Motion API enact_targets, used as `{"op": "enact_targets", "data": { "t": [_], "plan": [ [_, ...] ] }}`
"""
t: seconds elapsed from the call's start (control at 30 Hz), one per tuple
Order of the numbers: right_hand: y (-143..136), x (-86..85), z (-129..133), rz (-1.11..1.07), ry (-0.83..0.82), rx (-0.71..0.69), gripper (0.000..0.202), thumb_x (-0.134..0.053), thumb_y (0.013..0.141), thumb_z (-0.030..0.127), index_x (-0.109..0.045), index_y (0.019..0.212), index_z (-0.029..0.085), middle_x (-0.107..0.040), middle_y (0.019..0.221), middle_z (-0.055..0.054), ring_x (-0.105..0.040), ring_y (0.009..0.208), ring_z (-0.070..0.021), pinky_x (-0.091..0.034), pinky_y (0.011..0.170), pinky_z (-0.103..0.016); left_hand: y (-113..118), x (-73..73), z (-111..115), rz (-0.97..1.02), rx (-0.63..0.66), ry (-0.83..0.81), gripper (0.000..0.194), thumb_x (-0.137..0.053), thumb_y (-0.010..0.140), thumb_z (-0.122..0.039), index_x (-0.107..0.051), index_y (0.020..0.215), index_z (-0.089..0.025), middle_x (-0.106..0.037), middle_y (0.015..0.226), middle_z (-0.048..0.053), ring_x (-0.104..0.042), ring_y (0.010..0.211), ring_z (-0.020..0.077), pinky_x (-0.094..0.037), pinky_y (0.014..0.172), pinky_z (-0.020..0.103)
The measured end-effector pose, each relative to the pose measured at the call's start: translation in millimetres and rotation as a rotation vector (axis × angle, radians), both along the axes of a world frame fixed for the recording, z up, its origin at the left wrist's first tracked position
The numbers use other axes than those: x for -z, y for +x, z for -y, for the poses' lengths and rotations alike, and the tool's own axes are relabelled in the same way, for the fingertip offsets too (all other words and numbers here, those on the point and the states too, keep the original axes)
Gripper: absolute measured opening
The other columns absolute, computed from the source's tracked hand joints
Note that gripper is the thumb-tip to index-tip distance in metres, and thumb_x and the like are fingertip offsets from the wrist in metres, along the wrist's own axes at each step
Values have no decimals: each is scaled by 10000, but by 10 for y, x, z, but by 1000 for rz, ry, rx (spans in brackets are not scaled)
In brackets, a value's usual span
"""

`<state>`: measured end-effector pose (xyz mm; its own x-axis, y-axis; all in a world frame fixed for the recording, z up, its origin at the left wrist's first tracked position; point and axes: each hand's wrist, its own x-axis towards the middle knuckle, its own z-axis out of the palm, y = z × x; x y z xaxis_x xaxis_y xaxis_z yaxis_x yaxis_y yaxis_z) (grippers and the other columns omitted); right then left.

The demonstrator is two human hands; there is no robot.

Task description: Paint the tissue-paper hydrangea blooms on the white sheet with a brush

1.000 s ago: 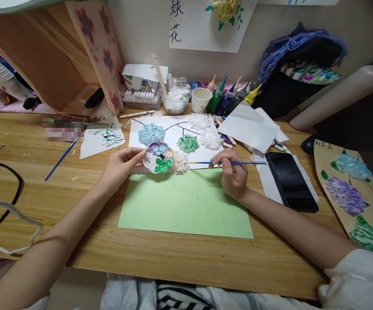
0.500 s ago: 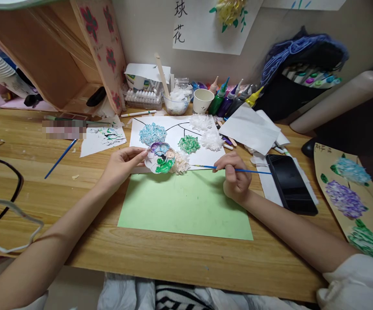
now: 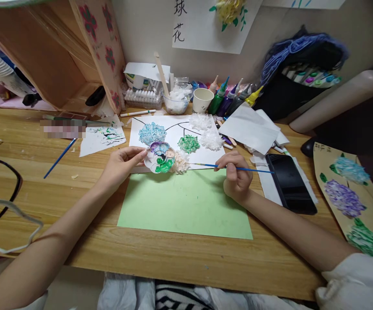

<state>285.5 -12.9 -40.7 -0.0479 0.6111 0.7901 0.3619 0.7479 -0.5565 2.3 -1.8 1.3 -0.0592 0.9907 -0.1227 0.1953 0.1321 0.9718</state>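
Observation:
My left hand (image 3: 122, 165) pinches the left rim of a flower-shaped paint palette (image 3: 158, 165), whose wells hold purple, blue, peach and green paint. In my right hand (image 3: 234, 174) is a thin blue paintbrush (image 3: 254, 170), its tip pointing left, close to a cream-peach paper flower (image 3: 181, 162). That flower sits at the lower edge of a white sheet (image 3: 173, 122) with drawn black stems. On the same sheet are a blue flower (image 3: 152, 133), a green flower (image 3: 188, 144) and white flowers (image 3: 211, 140). A light green sheet (image 3: 186, 206) lies below. The palette hides part of the white sheet.
At the back stand a bowl of white scraps (image 3: 177, 103), a paper cup (image 3: 202, 100) and paint bottles (image 3: 220, 101). A black phone (image 3: 290, 183) lies at right, beside a finished-looking flower picture (image 3: 344, 193). Another blue brush (image 3: 60, 158) rests at left.
Almost nothing differs. The brush in my right hand has shifted very slightly, and the whole view has drifted a few pixels.

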Motion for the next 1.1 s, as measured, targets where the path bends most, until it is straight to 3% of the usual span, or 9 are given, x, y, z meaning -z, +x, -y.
{"op": "enact_targets", "data": {
  "t": [0.5,1.1],
  "plan": [
    [9,-1,16,134,-18,-95,190,-396,888,157,-541,794,236,-575,666,-5,-527,667,-175,-429,615,-331,7,-7,-1,-8,4,0,390,-755,641,-501,-733,862,-180,-750,899,66,-688,857,223,-562,769,300],
    [-7,-1,-3,45,-10,-6,204,-403,901,188,-555,772,231,-584,654,1,-528,657,-171,-435,644,-339,-1,-6,1,-25,12,0,386,-739,668,-496,-732,885,-177,-749,913,61,-678,880,212,-556,769,280]
  ]
}}
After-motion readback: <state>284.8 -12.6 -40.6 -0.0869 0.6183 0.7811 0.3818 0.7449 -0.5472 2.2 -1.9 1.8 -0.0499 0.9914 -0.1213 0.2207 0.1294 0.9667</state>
